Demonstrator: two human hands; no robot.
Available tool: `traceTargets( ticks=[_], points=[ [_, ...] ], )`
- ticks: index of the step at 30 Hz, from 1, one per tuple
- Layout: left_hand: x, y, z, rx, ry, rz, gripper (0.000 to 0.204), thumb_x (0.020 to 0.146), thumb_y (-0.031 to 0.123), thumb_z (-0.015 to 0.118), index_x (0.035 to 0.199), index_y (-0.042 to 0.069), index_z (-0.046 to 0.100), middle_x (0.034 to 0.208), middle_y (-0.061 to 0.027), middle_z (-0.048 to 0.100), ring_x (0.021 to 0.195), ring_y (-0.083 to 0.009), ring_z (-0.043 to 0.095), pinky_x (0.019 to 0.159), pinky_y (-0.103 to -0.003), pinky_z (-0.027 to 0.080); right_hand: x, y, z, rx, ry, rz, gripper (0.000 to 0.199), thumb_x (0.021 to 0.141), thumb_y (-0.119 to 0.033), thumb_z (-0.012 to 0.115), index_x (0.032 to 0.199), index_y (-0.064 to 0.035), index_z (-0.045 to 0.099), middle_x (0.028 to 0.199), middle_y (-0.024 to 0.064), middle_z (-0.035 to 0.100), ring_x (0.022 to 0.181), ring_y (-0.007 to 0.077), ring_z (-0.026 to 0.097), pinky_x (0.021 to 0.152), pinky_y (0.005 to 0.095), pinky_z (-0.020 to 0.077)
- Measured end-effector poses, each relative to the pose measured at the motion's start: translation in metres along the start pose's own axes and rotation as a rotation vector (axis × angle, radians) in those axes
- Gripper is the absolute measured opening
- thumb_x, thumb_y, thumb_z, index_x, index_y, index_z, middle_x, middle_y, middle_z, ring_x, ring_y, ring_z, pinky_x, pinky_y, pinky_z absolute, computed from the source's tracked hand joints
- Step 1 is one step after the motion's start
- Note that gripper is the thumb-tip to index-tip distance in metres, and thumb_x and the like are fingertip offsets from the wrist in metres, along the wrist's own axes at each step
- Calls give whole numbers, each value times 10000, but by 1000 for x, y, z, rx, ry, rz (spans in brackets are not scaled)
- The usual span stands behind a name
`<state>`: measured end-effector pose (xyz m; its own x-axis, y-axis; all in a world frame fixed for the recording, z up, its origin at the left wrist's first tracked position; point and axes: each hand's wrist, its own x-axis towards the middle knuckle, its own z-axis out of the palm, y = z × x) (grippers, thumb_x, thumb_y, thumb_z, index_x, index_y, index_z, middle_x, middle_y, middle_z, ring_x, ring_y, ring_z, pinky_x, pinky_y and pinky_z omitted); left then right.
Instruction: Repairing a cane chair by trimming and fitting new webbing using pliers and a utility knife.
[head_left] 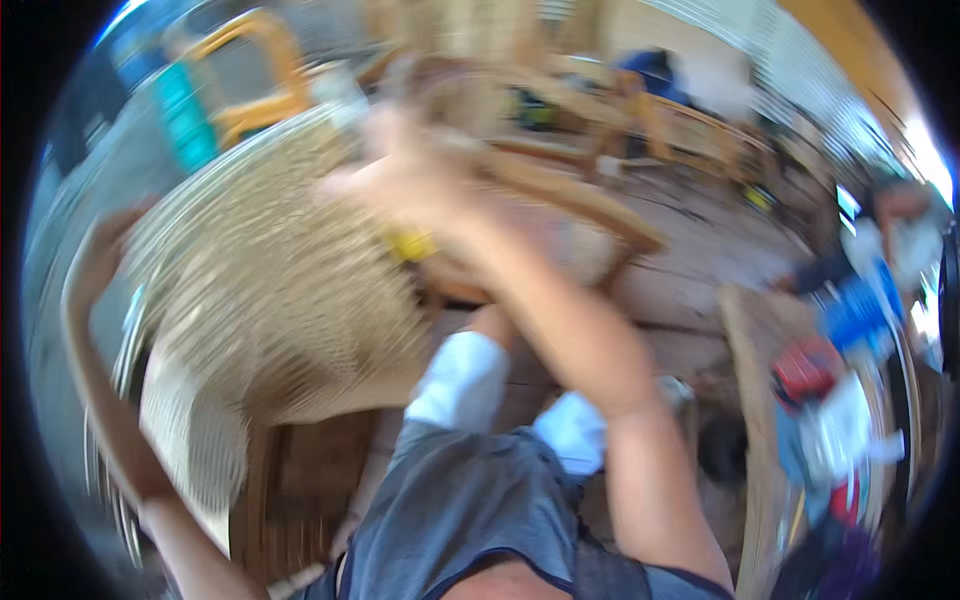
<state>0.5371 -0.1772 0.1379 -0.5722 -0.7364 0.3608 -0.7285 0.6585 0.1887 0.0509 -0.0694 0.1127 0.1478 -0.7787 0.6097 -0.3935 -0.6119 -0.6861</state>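
Observation:
A large tan woven sheet [290, 270], like cane webbing, spreads over a wooden frame [250, 490] at my left and bends down at its near side. My left hand [105, 245] is at the sheet's left edge, its fingers blurred and partly hidden against the rim. My right hand [405, 180] is raised over the sheet's right part, with the arm stretched across from the right. Motion smears its fingers, and I cannot make out anything in them. A small yellow thing [410, 243] shows just below my right wrist.
A wooden chair frame [570, 190] stands ahead. An orange chair [255, 75] and a turquoise object [187, 118] are at the far left. On the right, a wooden board [750, 430] borders a red item [806, 370] and a blue container [860, 312]. A person [900, 225] is at the far right.

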Motion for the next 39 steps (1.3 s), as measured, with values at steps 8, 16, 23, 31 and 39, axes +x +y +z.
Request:
traceTargets(
  ticks=[8,16,23,31,39],
  points=[
    [74,227,32,-216,-45,96,1240,539,727,727,1490,137,194,1521,-142,232,1385,-323,252,1128,-494,209,25,-14,-22,145,-170,-264,359,770,-183,741,1045,3,605,792,39,638,765,121,595,751,320,469],
    [90,231,-9,-32,40,-304,238,842,203,631,1023,65,701,944,-86,701,827,-134,630,792,-297,502,34,-55,-47,-445,139,-320,131,838,-99,535,877,11,595,753,169,633,728,282,639,624,375,511],
    [-32,119,-117,-394,746,-359,352,883,300,622,1089,16,650,903,-48,674,819,-169,637,713,-323,527,9,26,-80,44,80,24,238,867,-215,667,1037,-55,621,798,-4,588,695,69,577,642,227,467],
    [-289,4,-12,-663,991,-1262,530,895,255,621,1326,-5,458,1263,-124,556,1093,-237,576,929,-341,491,-52,115,-34,275,-194,345,236,903,-247,625,1044,-60,605,749,-28,533,642,50,540,559,201,449],
    [-337,61,131,-1008,987,-1471,336,932,97,523,1255,4,506,1058,-156,657,929,-249,667,787,-389,573,-93,159,2,246,-392,473,182,891,-187,611,1005,-46,595,735,-31,535,600,59,535,554,213,447]
  ],
)
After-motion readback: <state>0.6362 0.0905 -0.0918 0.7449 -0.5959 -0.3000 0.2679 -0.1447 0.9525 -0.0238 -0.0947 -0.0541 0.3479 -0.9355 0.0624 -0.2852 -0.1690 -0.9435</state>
